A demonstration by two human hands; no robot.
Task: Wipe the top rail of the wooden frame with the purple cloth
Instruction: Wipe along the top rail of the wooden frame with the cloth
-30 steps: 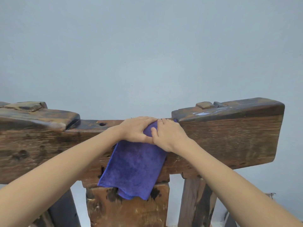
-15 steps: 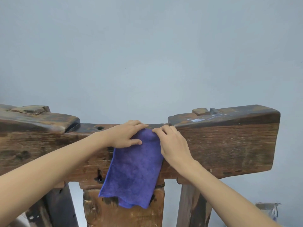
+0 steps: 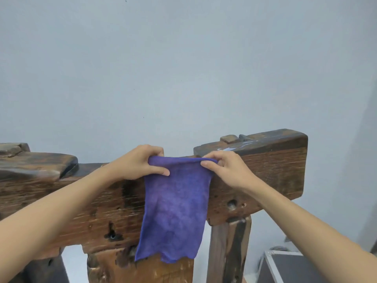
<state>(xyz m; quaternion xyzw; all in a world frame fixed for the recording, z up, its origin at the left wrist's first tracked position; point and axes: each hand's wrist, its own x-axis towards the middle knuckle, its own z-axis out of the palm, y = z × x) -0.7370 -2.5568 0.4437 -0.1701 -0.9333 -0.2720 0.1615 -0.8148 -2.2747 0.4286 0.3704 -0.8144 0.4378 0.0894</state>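
The wooden frame (image 3: 265,176) fills the lower half of my view, a heavy dark beam running from the left edge to right of centre, with its top rail (image 3: 89,167) dipping into a lower notch in the middle between two raised blocks. Against it, the purple cloth (image 3: 175,209) now hangs as a long flat sheet down the front face of the beam, its upper hem lifted level with the notch at centre frame and its ragged lower edge reaching the post below. A second ago it lay bunched under both palms on the rail; since then I have spread it out and raised it by the top corners. My left hand (image 3: 138,164) pinches the left corner, thumb in front and fingers curled behind, and my right hand (image 3: 226,168) pinches the right corner the same way, so both sets of fingers are clamped on the fabric. I judge this is a re-spread, presenting a fresh face before the next pass; wiping is paused, and the raised blocks on either side likely remain to be done.
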